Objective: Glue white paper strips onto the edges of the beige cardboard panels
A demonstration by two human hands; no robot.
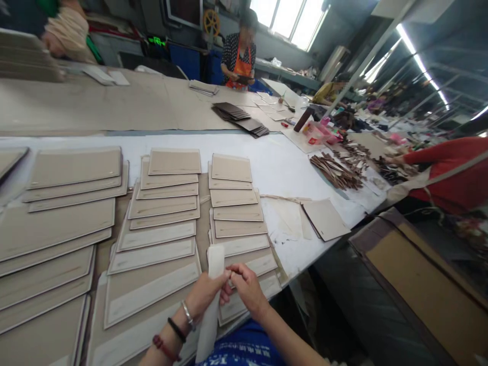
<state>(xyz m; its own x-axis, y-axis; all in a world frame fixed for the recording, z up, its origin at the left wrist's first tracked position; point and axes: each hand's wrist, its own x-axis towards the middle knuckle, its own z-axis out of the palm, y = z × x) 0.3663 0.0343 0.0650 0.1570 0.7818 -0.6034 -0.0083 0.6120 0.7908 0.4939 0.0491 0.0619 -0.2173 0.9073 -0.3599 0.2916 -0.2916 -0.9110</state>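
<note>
Both my hands meet low in the middle of the view over the near table edge. My left hand [206,294], with bracelets on the wrist, pinches a long white paper strip [212,305] that hangs down from its fingers. My right hand [246,285] has its fingers closed on the top of the same strip. Under and beyond them lie overlapping rows of beige cardboard panels with white borders [160,203], spread in columns across the white table [282,162].
A loose beige card [326,218] lies right of the rows. Dark card stacks [240,118] and brown strips [335,173] sit farther back. A person in an orange apron [239,56] stands at the far end; a red-sleeved arm [450,162] reaches in at right. A brown board [427,284] leans below the table.
</note>
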